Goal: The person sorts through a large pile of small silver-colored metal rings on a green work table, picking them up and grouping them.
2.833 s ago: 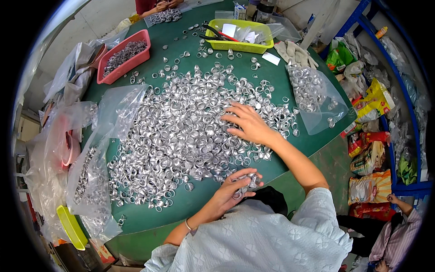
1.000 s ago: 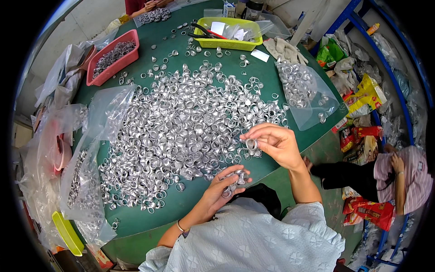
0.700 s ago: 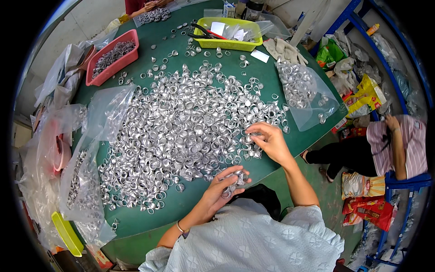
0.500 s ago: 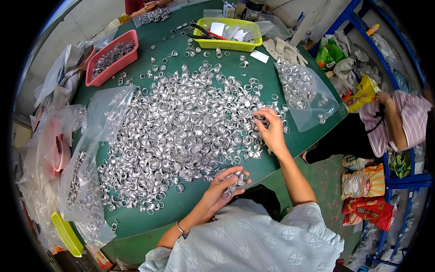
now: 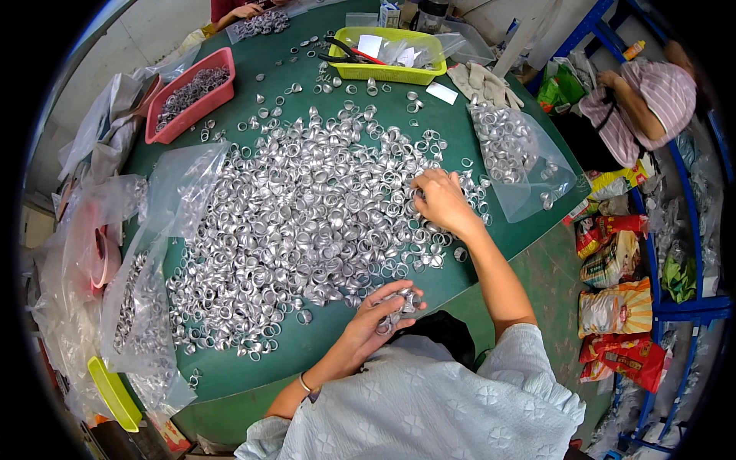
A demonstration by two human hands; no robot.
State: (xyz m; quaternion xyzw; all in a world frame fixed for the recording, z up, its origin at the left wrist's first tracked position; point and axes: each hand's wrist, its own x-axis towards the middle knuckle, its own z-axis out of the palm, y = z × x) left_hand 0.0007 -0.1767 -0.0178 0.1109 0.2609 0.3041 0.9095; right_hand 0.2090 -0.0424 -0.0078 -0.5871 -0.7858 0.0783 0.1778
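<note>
A wide heap of silver metal rings [image 5: 307,207] covers the middle of the green table [image 5: 318,341]. Low at the near edge, my left hand [image 5: 366,325] is closed around several silver rings [image 5: 399,304], cupped in the palm. My right hand [image 5: 445,201] is over the right side of the heap, fingers curled down among the rings. Its fingertips are hidden, so whatever they pinch does not show. To the right of this hand lies a clear plastic bag [image 5: 529,188] with rings inside.
A pink basket [image 5: 201,110] of small metal pieces stands far left. At the back sits a yellow-green basket [image 5: 383,73] with pliers and bags, beside white gloves [image 5: 484,84]. Plastic bags [image 5: 184,192] line the left. One person [image 5: 652,100] is at right; another's hand [image 5: 247,11] is at the far end.
My right hand has moved left and curled down into the heap. My left hand has stayed put with its rings. The person at right has moved farther back.
</note>
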